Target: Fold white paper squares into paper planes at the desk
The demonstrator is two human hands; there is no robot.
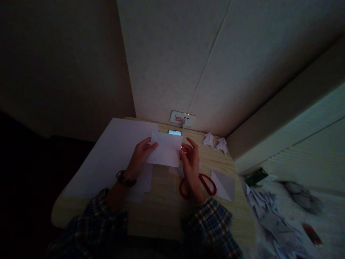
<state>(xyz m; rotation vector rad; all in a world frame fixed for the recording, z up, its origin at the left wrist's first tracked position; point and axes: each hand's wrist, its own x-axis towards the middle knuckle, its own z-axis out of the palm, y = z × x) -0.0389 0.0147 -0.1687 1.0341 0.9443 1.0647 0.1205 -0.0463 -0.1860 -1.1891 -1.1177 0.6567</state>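
A white sheet of paper (167, 151) is held up over the wooden table, with crease lines faintly visible near its upper left corner. My left hand (142, 153) pinches its left edge, thumb on the near face. At the opposite edge, my right hand (189, 155) grips the paper between thumb and fingers, its index finger raised. Below my right wrist lie scissors with red handles (209, 185), partly hidden by the arm. Behind the sheet, a phone (175, 132) with a lit screen shows only its top.
Large white sheets (107, 158) cover the table's left side. Two folded paper figures (208, 140) stand at the back right, and a creased paper square (223, 185) lies right of the scissors. A wall socket (182, 118) holds a plug. Crumpled papers (280, 226) lie beyond the table's right edge.
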